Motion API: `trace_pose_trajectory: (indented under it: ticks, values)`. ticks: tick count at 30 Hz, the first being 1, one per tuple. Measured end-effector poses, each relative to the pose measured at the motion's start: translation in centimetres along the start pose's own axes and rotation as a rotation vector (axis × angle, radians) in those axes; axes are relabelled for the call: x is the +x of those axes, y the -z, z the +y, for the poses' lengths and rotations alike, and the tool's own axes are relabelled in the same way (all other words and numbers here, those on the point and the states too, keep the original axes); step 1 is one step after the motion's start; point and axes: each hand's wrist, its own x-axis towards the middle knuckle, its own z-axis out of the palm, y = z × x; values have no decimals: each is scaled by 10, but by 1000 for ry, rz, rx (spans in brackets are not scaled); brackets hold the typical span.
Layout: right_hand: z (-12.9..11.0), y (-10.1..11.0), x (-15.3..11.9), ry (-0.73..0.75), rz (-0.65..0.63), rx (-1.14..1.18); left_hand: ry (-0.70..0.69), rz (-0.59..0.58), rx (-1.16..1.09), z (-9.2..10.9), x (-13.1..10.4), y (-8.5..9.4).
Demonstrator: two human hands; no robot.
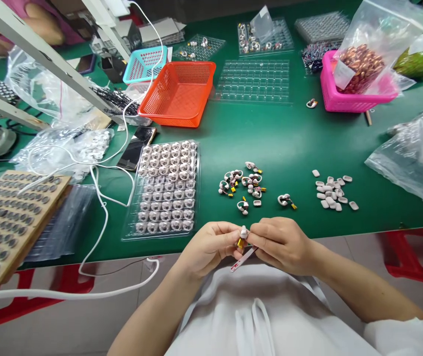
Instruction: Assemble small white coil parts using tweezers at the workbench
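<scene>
Close to my body at the table's front edge, my left hand (214, 247) pinches a small white earphone piece (244, 231) with a yellow tab hanging below it. My right hand (283, 243) is closed beside it, its fingertips meeting the piece. From under the right fingers a flat white stick with red marks (241, 261) slants down to the left; its other end is hidden. Just beyond my hands lies a loose group of earphone pieces (252, 183) with yellow tabs. Further right is a pile of small pale oval caps (332, 193).
A clear tray (166, 232) of earphone shells stands left, beside a phone (137, 148) and white cables (103, 217). Behind are an orange basket (177, 116), a clear divided tray (254, 81) and a pink basket (359, 103). A wooden board (18, 212) sits far left. Another person's arm (40, 24) shows top left.
</scene>
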Motion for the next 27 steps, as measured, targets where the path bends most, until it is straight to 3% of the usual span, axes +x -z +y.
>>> trace_pose_trajectory:
  ticks: [10,15,17,22,27]
  values:
    - [7,9,4,32,-69,46,-48,-3,-15,3,-2,-7]
    - [11,9,1,66,49,94,-89,13,-3,5,0,-12]
    - [8,7,-2,-14,148,207,-137,47,38,3,0,-13]
    - [-2,5,-13,-432,387,420,-263,166,127,-1,0,-14]
    - [-3,2,-26,-651,479,504,-381,302,227,-6,0,-17]
